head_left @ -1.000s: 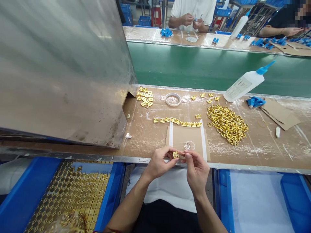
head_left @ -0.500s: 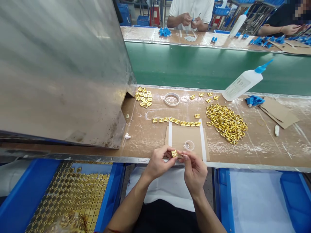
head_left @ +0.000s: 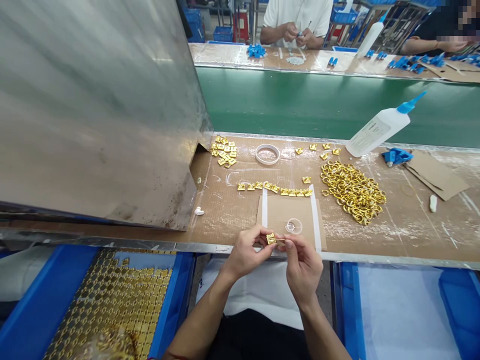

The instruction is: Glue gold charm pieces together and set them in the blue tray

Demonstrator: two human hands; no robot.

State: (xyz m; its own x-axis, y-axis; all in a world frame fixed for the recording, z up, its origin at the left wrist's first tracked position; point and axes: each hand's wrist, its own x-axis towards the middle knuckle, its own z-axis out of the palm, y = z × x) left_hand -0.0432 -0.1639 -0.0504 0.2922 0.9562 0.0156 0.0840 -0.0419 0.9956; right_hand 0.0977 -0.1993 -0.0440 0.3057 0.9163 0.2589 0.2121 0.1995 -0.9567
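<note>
Near the bench's front edge, my left hand (head_left: 248, 250) pinches a small square gold piece (head_left: 271, 238) between thumb and fingers. My right hand (head_left: 303, 265) is closed on a thin stick (head_left: 280, 240), whose tip meets the gold piece. Just beyond my fingers a small clear round dish (head_left: 293, 226) sits on a taped cardboard sheet (head_left: 277, 212). A row of gold pieces (head_left: 285, 192) lies along the far edge of that sheet. To the right is a heap of gold rings (head_left: 354, 192).
A large metal housing (head_left: 97, 110) blocks the left side. A tape roll (head_left: 267, 154), a leaning glue bottle (head_left: 378, 131) and more gold pieces (head_left: 225, 150) are at the back. Blue bins (head_left: 176, 295) flank my lap. Past the green belt (head_left: 285, 100), two people work.
The whole view has shifted slightly to the right and down. Both hands keep the same hold, with the stick's tip still at the gold piece.
</note>
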